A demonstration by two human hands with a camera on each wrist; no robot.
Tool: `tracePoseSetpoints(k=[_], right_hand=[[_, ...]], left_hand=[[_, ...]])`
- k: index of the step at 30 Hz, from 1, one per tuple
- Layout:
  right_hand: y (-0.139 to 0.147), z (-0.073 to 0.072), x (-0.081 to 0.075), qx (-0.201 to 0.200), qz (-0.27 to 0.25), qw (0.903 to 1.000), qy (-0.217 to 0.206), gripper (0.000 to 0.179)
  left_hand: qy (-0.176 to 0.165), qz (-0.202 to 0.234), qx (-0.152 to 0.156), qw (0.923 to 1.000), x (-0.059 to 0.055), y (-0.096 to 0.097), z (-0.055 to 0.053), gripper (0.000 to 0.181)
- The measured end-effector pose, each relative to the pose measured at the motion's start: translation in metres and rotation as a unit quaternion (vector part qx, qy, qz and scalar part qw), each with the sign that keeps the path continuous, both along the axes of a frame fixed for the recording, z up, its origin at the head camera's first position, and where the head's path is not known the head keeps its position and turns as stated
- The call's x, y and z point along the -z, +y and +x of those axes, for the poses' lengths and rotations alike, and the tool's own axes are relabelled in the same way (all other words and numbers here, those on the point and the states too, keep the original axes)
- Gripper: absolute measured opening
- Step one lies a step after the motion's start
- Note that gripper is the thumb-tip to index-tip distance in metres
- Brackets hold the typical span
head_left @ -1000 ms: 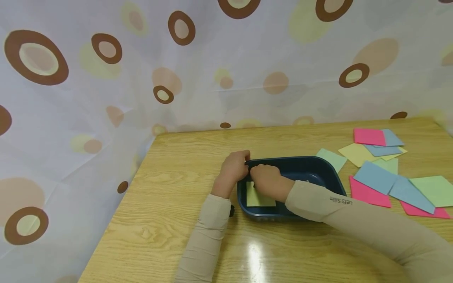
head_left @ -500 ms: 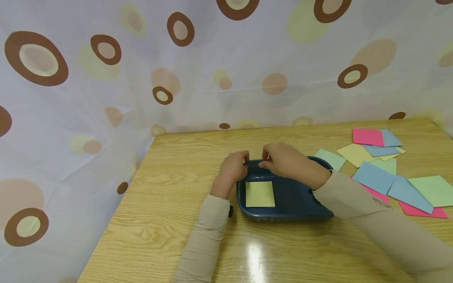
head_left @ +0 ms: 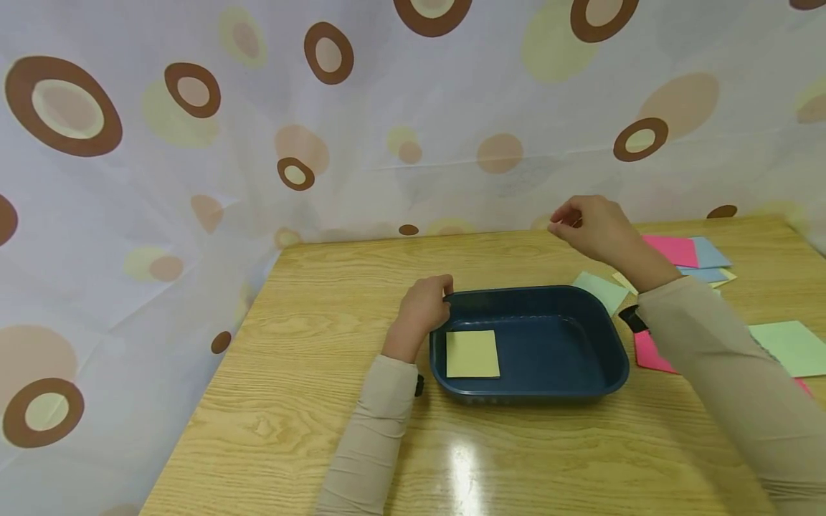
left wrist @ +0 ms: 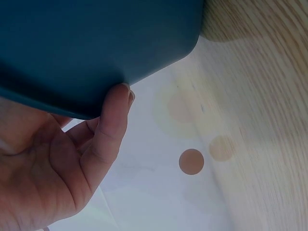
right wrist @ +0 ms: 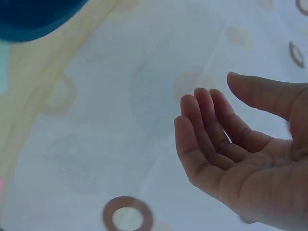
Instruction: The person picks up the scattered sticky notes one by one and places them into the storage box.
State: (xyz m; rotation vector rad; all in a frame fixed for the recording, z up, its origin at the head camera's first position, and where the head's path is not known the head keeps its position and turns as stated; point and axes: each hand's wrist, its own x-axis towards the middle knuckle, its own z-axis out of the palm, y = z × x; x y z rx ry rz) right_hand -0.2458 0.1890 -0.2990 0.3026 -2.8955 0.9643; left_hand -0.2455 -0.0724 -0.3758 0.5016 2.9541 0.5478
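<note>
A dark blue rectangular basin [head_left: 548,358] stands on the wooden table, with a yellow sticky note pad [head_left: 472,354] lying flat at the left of its floor. My left hand [head_left: 422,312] grips the basin's far left corner; in the left wrist view the fingers [left wrist: 113,120] bend against the basin wall [left wrist: 96,53]. My right hand [head_left: 596,229] is raised above the table, beyond the basin's far right corner. Nothing lies between its loosely bent fingers and thumb, as the right wrist view of that hand [right wrist: 240,154] shows.
Right of the basin lie scattered paper squares: a pink one [head_left: 671,249], a pale green one [head_left: 601,292], a larger green one [head_left: 790,347] and several others, partly hidden by the right sleeve [head_left: 723,373]. A patterned curtain [head_left: 361,201] hangs along the table's back and left.
My right hand has risen out of the basin and moved right and away, leaving the yellow pad uncovered on its floor. The left hand keeps its grip on the corner.
</note>
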Motion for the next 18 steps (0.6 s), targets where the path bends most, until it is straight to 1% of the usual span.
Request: tracePoseSetpoints(k=[5,8,12,15,18], right_hand=[[0.023,-0.012,0.018,0.005,0.007,0.9999,-0.014,0.035],[0.034,-0.018,0.028,0.004,0.025,0.9983,-0.052,0.039],[0.049,-0.026,0.044,-0.004,0.056,0.992,-0.113,0.048],[0.058,-0.03,0.059,-0.011,0.069,0.9877,-0.14,0.052],[0.064,-0.032,0.072,-0.014,0.08,0.9841,-0.158,0.057]], left_hand=[[0.001,-0.001,-0.001,1.0,0.001,-0.001,-0.001,0.013],[-0.001,-0.002,-0.002,1.0,0.002,-0.002,-0.002,0.012],[-0.005,-0.001,-0.004,1.0,0.004,-0.002,-0.002,0.012],[-0.006,-0.003,-0.004,1.0,0.004,-0.002,-0.002,0.012],[-0.006,-0.004,-0.003,1.0,0.005,-0.001,-0.002,0.013]])
